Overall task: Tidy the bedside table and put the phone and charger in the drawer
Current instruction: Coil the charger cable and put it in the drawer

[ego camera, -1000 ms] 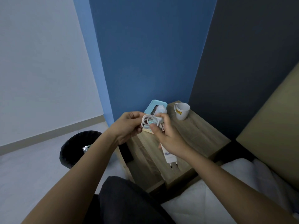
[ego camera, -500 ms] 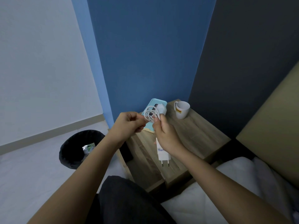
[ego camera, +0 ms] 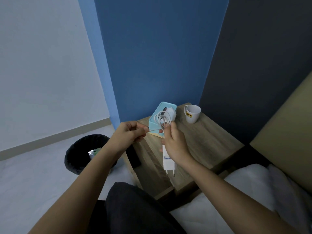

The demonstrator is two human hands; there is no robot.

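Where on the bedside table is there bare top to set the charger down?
Bare wood lies right of the right hand, between the mug and the bedside table edge by the bed. The back left corner is crowded: the phone lies there behind the coiled cable.

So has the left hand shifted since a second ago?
Yes. The left hand has pulled leftward, away from the cable coil, and now sits off the bedside table edge, pinching the cable end.
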